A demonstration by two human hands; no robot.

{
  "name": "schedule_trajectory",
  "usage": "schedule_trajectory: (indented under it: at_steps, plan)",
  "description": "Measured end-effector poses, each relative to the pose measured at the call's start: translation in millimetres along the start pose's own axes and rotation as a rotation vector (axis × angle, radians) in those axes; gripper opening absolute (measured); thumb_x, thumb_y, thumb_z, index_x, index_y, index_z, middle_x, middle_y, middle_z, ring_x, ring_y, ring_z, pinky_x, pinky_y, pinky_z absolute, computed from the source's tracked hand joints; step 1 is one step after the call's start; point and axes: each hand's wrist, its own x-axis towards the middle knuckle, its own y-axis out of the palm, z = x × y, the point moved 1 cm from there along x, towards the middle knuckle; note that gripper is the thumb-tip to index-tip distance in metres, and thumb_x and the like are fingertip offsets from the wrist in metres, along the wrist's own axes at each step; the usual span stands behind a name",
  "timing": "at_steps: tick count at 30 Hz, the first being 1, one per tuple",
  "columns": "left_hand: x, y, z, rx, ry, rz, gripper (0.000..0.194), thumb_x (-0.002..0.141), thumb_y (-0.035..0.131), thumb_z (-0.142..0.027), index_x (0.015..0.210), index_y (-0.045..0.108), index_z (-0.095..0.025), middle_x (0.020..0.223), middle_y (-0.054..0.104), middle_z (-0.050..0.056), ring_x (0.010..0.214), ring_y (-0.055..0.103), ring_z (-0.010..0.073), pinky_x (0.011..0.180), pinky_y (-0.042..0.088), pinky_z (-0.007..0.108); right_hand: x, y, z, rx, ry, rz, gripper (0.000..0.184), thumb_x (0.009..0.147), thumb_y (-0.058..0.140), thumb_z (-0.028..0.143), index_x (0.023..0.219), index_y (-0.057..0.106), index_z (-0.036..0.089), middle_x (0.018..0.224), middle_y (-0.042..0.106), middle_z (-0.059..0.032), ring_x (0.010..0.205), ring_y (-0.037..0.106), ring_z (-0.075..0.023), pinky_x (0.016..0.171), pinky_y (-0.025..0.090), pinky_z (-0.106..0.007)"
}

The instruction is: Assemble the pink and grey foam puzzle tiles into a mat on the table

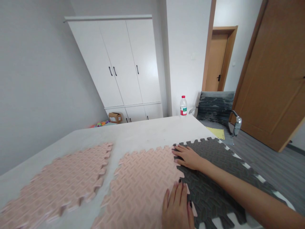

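Note:
A pink foam mat tile (145, 181) with toothed edges lies on the white table. A dark grey foam tile (212, 171) of the same textured kind lies against its right side, and their teeth meet along the seam, partly hidden under my hands. My left hand (176, 206) rests palm down on the pink tile at the near part of the seam, fingers extended. Farther along the seam, my right hand (188, 157) lies flat across the grey tile's left edge, fingers stretched leftward. Neither hand grasps anything. A second pink tile (69, 178) lies apart on the left.
At the far right of the white table (147, 132) stands a plastic bottle (183, 106) with a red cap. Beyond the table are a black chair (215, 106), a white wardrobe (119, 60), a cardboard box (115, 117) and a wooden door (274, 73).

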Motion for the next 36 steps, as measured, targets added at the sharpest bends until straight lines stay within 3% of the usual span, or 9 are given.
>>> schedule_trajectory:
  at_steps: [8,11,18,23,28,33,36]
  plan:
    - [21,-2.8,-8,-0.178,-0.151,0.152,0.054,0.078,0.050,-0.029,0.132,0.050,-0.023,0.138,0.051,0.002,0.114,0.053,0.0259,0.096,0.043,0.045,-5,14,8,-0.107,0.041,-0.103,0.051,0.095,0.031,0.049,0.140,0.038,0.028,0.146,0.036,-0.0084,0.134,0.032,-0.0261,0.101,0.036,-0.049]
    - [32,-12.4,-18,-0.178,-0.248,0.259,0.059,0.074,0.051,-0.030,0.132,0.050,-0.021,0.140,0.049,0.005,0.113,0.050,0.0283,0.099,0.037,0.052,-4,11,9,-0.101,0.030,-0.094,0.050,0.094,0.032,0.048,0.139,0.039,0.028,0.144,0.040,-0.0076,0.132,0.035,-0.0261,0.099,0.039,-0.047]
    - [50,-46.4,-34,-0.161,-0.277,0.484,0.057,0.081,0.041,-0.028,0.135,0.044,-0.012,0.144,0.042,0.011,0.123,0.040,0.0303,0.105,0.027,0.058,-7,6,6,-0.063,0.012,-0.059,0.052,0.093,0.030,0.051,0.139,0.040,0.029,0.144,0.039,-0.0074,0.131,0.036,-0.0278,0.100,0.038,-0.049]
    - [55,-54.7,-38,-0.083,-0.238,0.450,0.050,0.082,0.041,-0.026,0.129,0.051,-0.010,0.137,0.048,0.014,0.118,0.044,0.0311,0.098,0.035,0.056,-5,0,0,0.017,-0.003,-0.019,0.056,0.090,0.035,0.055,0.138,0.043,0.027,0.143,0.040,-0.0096,0.131,0.036,-0.0287,0.102,0.036,-0.048]
    - [52,-56.8,-38,-0.061,-0.193,0.363,0.048,0.081,0.044,-0.025,0.125,0.053,-0.010,0.124,0.057,0.013,0.109,0.049,0.0298,0.091,0.042,0.052,10,-4,-15,0.129,-0.048,0.010,0.056,0.087,0.042,0.056,0.132,0.051,0.024,0.144,0.039,-0.0098,0.131,0.036,-0.0251,0.108,0.029,-0.040]
    - [46,-53.6,-36,-0.075,-0.190,0.335,0.053,0.081,0.044,-0.025,0.132,0.048,-0.011,0.132,0.053,0.013,0.113,0.049,0.0307,0.096,0.041,0.053,21,5,-21,0.131,0.024,-0.029,0.057,0.088,0.040,0.052,0.137,0.045,0.022,0.144,0.039,-0.0102,0.132,0.036,-0.0258,0.107,0.029,-0.048]
    - [37,-58.6,-25,-0.138,-0.158,0.355,0.050,0.082,0.046,-0.025,0.131,0.049,-0.018,0.138,0.050,0.009,0.120,0.047,0.0274,0.103,0.039,0.046,22,8,-21,0.125,0.026,-0.033,0.056,0.086,0.044,0.052,0.134,0.048,0.024,0.143,0.041,-0.0093,0.131,0.038,-0.0255,0.107,0.030,-0.046]
